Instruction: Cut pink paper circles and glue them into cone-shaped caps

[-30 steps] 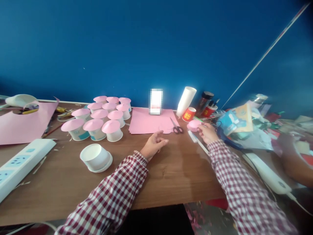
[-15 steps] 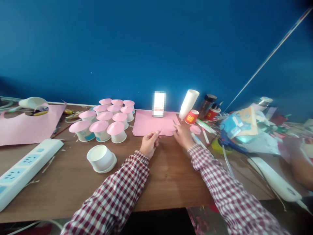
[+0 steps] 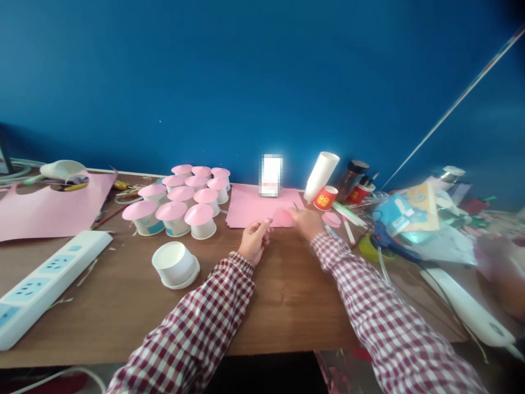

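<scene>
My left hand point(image 3: 255, 241) is closed in front of the pink paper stack, thumb pressed to the forefinger; whatever lies in the pinch is too small to make out. Across from it, my right hand point(image 3: 307, 223) has its fingers closed at the edge of a rounded pink paper piece point(image 3: 282, 218). A short, thin dark tip point(image 3: 296, 206) pokes up by those fingers; its kind is unclear. Beneath and behind lies the stack of pink paper point(image 3: 246, 205). Beside my right hand rest small pink paper discs point(image 3: 331, 219).
Several white cups topped with pink cones point(image 3: 199, 214) stand to the left. Nearer are a white cup point(image 3: 174, 262) and a power strip point(image 3: 53, 284). On the right are stacked white cups point(image 3: 322, 175), a red cup point(image 3: 325, 197), a glue gun point(image 3: 388, 241) and another person's blurred hand point(image 3: 508, 279).
My right hand has shifted slightly, and the pink piece now shows closer to its fingers. My left hand keeps its pinch. The whole view has moved a little.
</scene>
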Demonstrator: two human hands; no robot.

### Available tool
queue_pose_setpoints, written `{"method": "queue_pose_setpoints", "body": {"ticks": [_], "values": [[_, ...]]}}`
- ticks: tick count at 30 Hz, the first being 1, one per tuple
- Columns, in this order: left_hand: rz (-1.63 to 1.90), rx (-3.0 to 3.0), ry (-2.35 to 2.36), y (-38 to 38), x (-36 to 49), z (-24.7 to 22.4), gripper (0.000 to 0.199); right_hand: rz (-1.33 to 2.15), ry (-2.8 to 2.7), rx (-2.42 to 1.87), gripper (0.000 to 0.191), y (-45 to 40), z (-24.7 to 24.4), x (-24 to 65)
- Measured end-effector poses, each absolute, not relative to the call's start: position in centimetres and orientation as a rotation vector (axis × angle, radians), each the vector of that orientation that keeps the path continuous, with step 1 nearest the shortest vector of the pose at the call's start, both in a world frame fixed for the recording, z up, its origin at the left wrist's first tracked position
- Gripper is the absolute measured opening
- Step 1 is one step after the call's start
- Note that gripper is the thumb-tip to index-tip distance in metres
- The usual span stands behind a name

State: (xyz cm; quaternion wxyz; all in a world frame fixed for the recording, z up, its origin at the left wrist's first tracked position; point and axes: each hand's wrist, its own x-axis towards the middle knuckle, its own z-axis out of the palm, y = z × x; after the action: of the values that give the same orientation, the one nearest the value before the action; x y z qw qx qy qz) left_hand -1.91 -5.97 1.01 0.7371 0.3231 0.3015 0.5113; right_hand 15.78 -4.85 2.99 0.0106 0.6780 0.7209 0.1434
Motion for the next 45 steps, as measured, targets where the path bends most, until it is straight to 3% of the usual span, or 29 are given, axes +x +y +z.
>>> {"method": "queue_pose_setpoints", "body": {"ticks": [6, 9, 13, 15, 18, 23, 26, 29, 32, 39, 45], "values": [[1.130, 0.719, 0.722, -5.7, -1.8, 0.4, 0.039, 0.371, 2.456, 2.441, 0.029, -6.8, 3.2, 15.1], [1.202, 0.758, 0.748, -5.6, -1.9, 0.3, 0.046, -0.084, 2.663, 2.806, 0.027, -8.6, 3.0, 14.0], [1.074, 0.776, 0.658, -5.9, -2.0, 0.6, 0.048, -1.172, 2.540, 3.093, 0.027, -10.8, 2.5, 12.8], [1.035, 0.804, 0.627, -5.9, -2.1, 0.6, 0.042, -1.558, 2.419, 3.094, 0.030, -11.5, 2.2, 12.5], [0.995, 0.923, 0.616, -5.7, -2.2, 0.3, 0.036, -1.782, 2.391, 3.057, 0.034, -11.9, 1.8, 12.5], [0.830, 1.460, 0.628, -5.0, -3.0, -0.1, 0.035, -1.863, 2.480, 2.870, 0.040, -12.2, 1.4, 13.0], [0.717, 1.712, 0.659, -4.7, -3.7, 0.1, 0.042, -1.668, 2.543, 2.734, 0.045, -12.9, 1.3, 13.1], [0.650, 2.010, 0.793, -4.6, -4.1, 0.2, 0.046, -1.075, 2.613, 2.722, 0.040, -13.5, 1.2, 12.9], [0.619, 2.339, 0.821, -4.8, -4.3, 0.2, 0.038, -0.484, 2.607, 2.663, 0.035, -13.9, 1.1, 13.1], [0.492, 2.552, 0.802, -5.2, -4.4, 0.4, 0.028, 0.389, 2.234, 2.775, 0.030, -13.6, 2.6, 18.2], [0.438, 2.603, 0.842, -5.2, -4.5, 0.6, 0.024, 0.370, 1.773, 2.717, 0.037, -12.9, 2.3, 21.9]]}}
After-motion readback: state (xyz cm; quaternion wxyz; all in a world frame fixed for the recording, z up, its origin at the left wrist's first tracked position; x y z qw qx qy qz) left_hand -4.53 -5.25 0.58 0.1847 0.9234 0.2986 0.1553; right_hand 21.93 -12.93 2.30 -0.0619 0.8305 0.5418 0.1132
